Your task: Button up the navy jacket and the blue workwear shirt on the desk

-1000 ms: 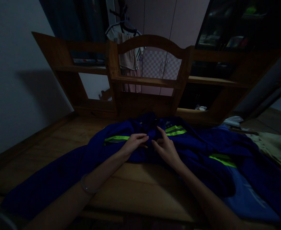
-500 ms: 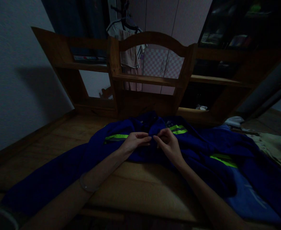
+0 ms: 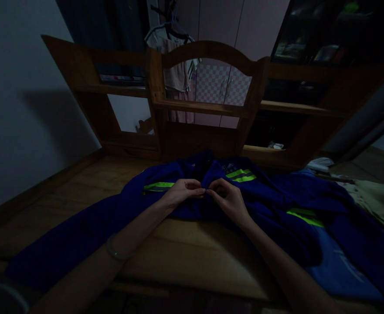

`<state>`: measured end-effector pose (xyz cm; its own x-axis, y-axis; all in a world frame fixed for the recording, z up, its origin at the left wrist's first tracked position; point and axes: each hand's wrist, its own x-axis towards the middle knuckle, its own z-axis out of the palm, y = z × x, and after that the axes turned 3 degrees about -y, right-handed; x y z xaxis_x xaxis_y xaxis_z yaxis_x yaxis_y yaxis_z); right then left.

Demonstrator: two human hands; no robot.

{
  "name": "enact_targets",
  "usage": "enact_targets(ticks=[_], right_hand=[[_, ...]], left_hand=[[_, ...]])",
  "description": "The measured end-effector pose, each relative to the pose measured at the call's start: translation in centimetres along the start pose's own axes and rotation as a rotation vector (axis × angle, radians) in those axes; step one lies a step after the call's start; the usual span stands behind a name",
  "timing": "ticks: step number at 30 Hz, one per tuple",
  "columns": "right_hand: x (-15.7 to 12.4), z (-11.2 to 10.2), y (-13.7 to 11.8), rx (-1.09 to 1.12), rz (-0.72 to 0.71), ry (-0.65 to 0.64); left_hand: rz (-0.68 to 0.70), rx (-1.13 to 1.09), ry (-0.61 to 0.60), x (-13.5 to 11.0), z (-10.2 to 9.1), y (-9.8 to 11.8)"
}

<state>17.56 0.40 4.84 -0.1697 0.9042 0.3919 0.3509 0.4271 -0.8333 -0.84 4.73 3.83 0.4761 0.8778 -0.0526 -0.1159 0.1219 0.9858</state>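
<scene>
Blue and lime-striped, a jacket [image 3: 205, 210] lies across the wooden tabletop [image 3: 192, 248], lower half of the frame. Left hand [image 3: 185, 192] and right hand [image 3: 229, 198] each pinch its front at the centre, fingertips all but touching (dimness hides what lies between them). Fine fingertip work seems in hand, calling for a steady grip.

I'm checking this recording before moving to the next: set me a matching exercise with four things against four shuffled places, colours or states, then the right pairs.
1. jacket
2. bangle
3. lower cupboard doors
4. right hand

A. in a light checkered pattern
B. around the left arm
C. fingertips close beside those of the left hand
D. deep blue with yellow-green stripes

Pairs: 1-D, 2-B, 3-A, 4-C
</scene>
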Motion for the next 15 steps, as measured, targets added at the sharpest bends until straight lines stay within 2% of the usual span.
enact_targets(ticks=[7, 11, 15], right_hand=[[0.6, -0.7, 0.6, 0.152, 0.086, -0.172], [0.7, -1.0, 0.2, 0.219, 0.113, -0.244], [0.8, -1.0, 0.3, 0.274, 0.141, -0.263]], left_hand=[[0.007, 0.138, -0.159, -0.9, 0.4, 1.6], [0.000, 0.235, -0.199, -1.1, 0.4, 1.9], [-0.016, 0.213, -0.208, -0.9, 0.3, 1.7]])
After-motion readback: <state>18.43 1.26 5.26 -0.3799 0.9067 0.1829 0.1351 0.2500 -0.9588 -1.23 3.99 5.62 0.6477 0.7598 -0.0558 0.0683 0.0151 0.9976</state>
